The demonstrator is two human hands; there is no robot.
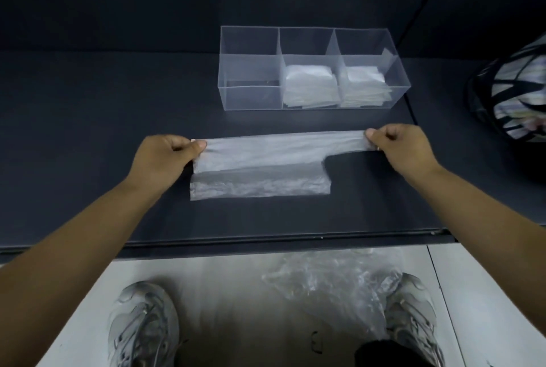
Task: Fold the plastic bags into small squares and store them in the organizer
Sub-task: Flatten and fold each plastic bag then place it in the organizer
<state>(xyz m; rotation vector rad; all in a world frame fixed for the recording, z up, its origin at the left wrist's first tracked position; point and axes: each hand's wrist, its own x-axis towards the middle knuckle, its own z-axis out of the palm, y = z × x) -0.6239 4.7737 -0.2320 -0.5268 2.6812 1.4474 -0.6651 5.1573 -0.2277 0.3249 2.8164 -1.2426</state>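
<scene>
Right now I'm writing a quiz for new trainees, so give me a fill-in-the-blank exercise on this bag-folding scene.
1. The left hand and the right hand each pinch one ____ of the plastic bag.
2. The clear organizer is split into ____ compartments.
3. Only its ____ compartment holds no folded bags.

Missing words: end; three; left.
</scene>
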